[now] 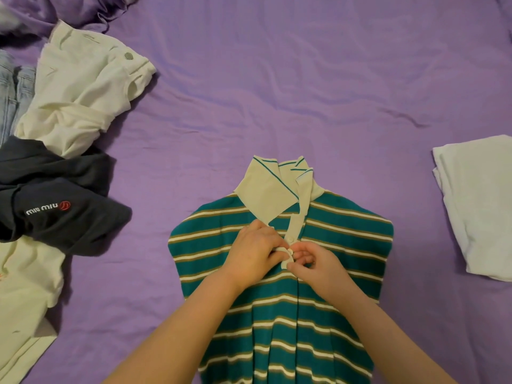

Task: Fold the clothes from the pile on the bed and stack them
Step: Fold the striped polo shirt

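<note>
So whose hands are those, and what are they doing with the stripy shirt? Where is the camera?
The camera sits on the person's head and looks down, so you see their own arms. The left hand and right hand pinch the button strip of a green striped polo shirt, at its lower button. It lies flat on a purple bed sheet. On the left waits a pile: white trousers, a dark top, jeans. On the right lies a folded white garment.
</note>
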A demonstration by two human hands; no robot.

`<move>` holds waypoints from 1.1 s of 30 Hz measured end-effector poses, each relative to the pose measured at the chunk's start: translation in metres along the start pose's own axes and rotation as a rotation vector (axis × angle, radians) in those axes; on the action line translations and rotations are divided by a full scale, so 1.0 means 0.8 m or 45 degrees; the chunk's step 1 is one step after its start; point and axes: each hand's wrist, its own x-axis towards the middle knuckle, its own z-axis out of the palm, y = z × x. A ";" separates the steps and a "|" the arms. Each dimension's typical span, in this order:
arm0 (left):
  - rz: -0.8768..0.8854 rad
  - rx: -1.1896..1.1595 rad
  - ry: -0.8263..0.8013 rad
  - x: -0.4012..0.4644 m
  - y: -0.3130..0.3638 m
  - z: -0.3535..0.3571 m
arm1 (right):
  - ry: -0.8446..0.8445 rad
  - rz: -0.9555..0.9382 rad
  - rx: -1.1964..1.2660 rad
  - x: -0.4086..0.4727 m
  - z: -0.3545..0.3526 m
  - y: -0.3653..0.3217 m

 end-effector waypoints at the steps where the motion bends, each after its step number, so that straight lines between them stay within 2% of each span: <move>1: 0.013 0.007 -0.021 0.001 0.000 -0.001 | 0.030 -0.024 -0.054 -0.001 0.003 0.003; 4: 0.045 0.050 -0.093 0.005 -0.001 -0.005 | 0.159 -0.093 -0.159 -0.002 0.011 0.004; 8: 0.066 0.111 -0.175 0.011 -0.004 -0.010 | 0.228 -0.116 -0.208 0.001 0.017 0.006; 16: 0.068 0.174 -0.226 0.017 -0.005 -0.008 | 0.211 -0.047 -0.267 0.012 0.014 0.011; 20: 0.014 0.162 -0.118 0.016 -0.004 -0.004 | 0.183 -0.084 -0.327 0.013 0.012 0.017; 26: -0.144 0.208 0.327 -0.011 0.005 0.004 | 0.191 -0.072 -0.267 0.016 0.014 0.019; 33: -0.450 -0.112 0.196 -0.022 0.020 0.026 | 0.146 -0.093 -0.230 0.015 0.011 0.019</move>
